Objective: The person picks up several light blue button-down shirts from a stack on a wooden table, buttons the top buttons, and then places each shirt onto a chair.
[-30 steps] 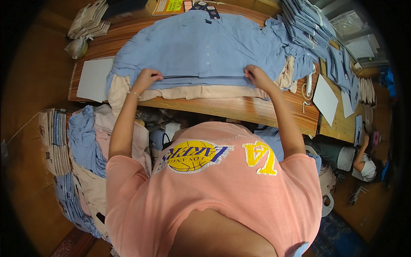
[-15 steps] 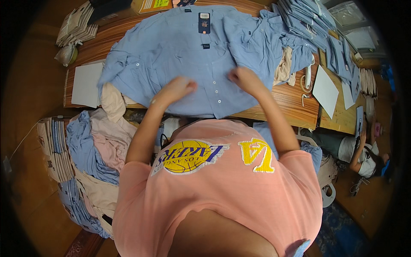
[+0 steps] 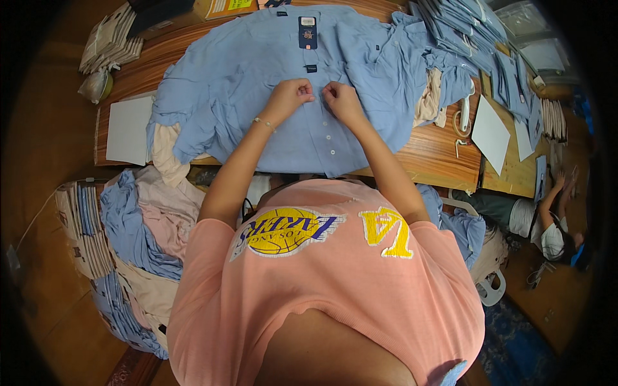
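Observation:
A light-blue button-front shirt (image 3: 283,145) lies spread out before me, its neck label (image 3: 311,69) facing up and white buttons (image 3: 329,137) running down the front. At its neckline, my left hand (image 3: 293,100) is closed in a pinch on the cloth, left of the button line. Close by on the other side, my right hand (image 3: 341,101) pinches too, its fingertips against the shirt's neckline. A small gap separates the two hands. Beyond them lies more blue shirt fabric with a dark hang tag (image 3: 308,32). The exact edge under my fingertips is hidden.
Folded blue shirts (image 3: 460,32) are stacked at the far right, beige folded ones (image 3: 111,40) at the far left. White boards (image 3: 129,128) lie on the wooden table (image 3: 441,151). Loose garments (image 3: 145,225) are heaped at my left. Another person (image 3: 547,225) is at the right.
Both hands have moved away from me and closer together, up to the shirt's neckline. The front of the shirt has shifted slightly.

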Demonstrator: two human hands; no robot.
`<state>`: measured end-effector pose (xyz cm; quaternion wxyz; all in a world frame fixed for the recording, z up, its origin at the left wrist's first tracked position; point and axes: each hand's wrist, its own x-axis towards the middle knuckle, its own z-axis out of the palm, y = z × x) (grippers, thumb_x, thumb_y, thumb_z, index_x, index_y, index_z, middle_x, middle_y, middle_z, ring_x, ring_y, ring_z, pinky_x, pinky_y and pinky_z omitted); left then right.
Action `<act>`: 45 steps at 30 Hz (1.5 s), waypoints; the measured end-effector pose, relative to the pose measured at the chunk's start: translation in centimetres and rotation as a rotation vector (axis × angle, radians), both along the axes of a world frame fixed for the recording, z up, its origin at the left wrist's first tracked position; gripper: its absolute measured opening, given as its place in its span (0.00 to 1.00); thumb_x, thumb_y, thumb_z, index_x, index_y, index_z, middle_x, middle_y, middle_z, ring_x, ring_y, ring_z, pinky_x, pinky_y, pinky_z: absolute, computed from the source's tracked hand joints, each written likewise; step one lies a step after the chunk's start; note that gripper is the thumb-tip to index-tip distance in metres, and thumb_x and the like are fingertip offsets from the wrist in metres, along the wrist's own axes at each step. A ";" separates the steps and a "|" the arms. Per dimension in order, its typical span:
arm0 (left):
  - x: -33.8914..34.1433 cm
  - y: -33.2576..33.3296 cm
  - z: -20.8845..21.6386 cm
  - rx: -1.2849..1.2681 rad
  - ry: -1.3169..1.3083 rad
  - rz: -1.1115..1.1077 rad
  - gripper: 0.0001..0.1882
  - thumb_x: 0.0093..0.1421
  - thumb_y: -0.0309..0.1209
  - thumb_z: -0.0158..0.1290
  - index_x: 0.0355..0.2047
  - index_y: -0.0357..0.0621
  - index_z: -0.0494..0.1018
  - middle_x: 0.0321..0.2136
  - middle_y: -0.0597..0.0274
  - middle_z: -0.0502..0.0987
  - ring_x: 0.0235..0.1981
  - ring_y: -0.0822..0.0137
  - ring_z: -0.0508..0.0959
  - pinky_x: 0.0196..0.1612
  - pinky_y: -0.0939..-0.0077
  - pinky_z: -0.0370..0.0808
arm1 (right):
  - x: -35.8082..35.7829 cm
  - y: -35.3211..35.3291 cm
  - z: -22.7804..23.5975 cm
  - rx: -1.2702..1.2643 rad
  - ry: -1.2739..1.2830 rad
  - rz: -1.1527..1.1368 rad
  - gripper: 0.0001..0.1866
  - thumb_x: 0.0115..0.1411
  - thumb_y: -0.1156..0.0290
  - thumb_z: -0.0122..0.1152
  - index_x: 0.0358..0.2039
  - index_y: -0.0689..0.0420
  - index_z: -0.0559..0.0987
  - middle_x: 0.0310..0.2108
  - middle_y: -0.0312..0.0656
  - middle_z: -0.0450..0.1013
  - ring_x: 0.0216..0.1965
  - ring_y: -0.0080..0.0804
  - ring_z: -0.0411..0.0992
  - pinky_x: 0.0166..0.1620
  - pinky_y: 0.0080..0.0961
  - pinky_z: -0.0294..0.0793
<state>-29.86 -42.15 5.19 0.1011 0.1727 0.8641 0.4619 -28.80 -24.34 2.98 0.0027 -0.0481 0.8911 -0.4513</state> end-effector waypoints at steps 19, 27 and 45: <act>-0.7 1.0 3.4 0.176 0.059 -0.102 0.11 0.50 0.25 0.59 0.35 0.37 0.77 0.28 0.59 0.79 0.30 0.71 0.78 0.36 0.79 0.74 | 1.4 0.7 1.6 -0.315 -0.027 -0.012 0.07 0.53 0.75 0.60 0.32 0.65 0.78 0.21 0.43 0.74 0.22 0.23 0.69 0.27 0.22 0.68; -1.7 0.8 5.0 0.001 0.176 -0.260 0.12 0.50 0.28 0.59 0.34 0.36 0.75 0.26 0.59 0.77 0.29 0.72 0.76 0.35 0.79 0.72 | 2.6 0.7 4.0 -0.343 -0.034 -0.061 0.11 0.51 0.72 0.63 0.34 0.64 0.76 0.20 0.40 0.70 0.19 0.23 0.65 0.27 0.21 0.67; -7.7 -2.5 28.1 0.636 0.140 -0.126 0.26 0.58 0.32 0.53 0.54 0.41 0.58 0.49 0.54 0.63 0.51 0.68 0.61 0.53 0.80 0.57 | -3.4 -0.2 30.5 -0.224 0.866 0.047 0.12 0.54 0.74 0.64 0.37 0.63 0.73 0.28 0.32 0.71 0.29 0.16 0.66 0.33 0.14 0.66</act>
